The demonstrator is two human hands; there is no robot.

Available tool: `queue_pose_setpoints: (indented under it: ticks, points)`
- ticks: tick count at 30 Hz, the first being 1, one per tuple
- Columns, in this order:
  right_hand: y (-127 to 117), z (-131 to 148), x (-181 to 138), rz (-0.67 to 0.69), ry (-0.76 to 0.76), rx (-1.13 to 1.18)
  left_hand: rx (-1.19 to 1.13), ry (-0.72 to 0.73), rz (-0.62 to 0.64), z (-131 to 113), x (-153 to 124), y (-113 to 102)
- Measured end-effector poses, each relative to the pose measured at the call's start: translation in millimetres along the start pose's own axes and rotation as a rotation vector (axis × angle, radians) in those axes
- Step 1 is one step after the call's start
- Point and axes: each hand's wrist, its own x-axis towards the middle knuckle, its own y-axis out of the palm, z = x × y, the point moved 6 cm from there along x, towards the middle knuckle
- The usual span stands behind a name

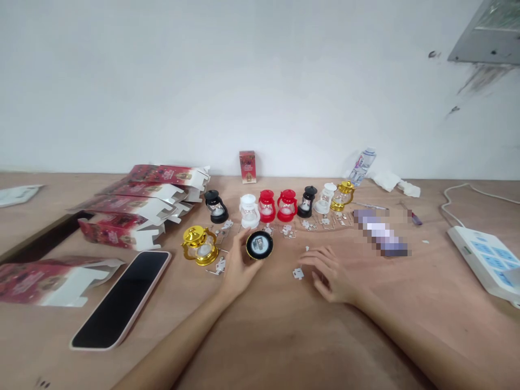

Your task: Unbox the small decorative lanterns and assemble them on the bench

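Note:
My left hand (239, 271) is closed round a small lantern (260, 245), tipped so that its round black underside with a gold rim faces me. A pale centre with a metallic part shows in that base; the lantern's body is hidden behind it. My right hand (333, 276) hovers low over the table with loosely stretched fingers and holds nothing that I can see. Just left of its fingertips lies a small white card piece (298, 273). To the left of the held lantern stands a gold lantern (200, 246), with another white card piece (220, 265) beside it.
Behind my hands runs a row of lanterns, including a red lantern (287, 206), with small parts before them. Flattened red boxes (150, 189) and a phone (122, 300) lie left. A power strip (483, 260), a bottle (363, 167) and tissues (385, 180) are right.

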Motion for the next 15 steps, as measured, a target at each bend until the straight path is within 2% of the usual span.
queue_pose_setpoints:
  ticks: [2,6,10,15]
  points:
    - [-2.4,-6.1,-3.4,0.044,0.038,0.044,0.028,0.007,-0.025,0.1,0.2,-1.4]
    - [-0.9,-10.6,-3.1,0.088,0.061,-0.003,0.069,0.082,0.009,-4.4,1.8,-1.1]
    - [1.5,-13.6,-1.5,0.01,0.035,-0.151,0.089,0.147,0.03,-10.1,2.5,-1.6]
    - [0.6,-26.8,-5.1,-0.089,0.091,-0.319,0.083,0.167,0.062,-11.4,2.7,-0.3]
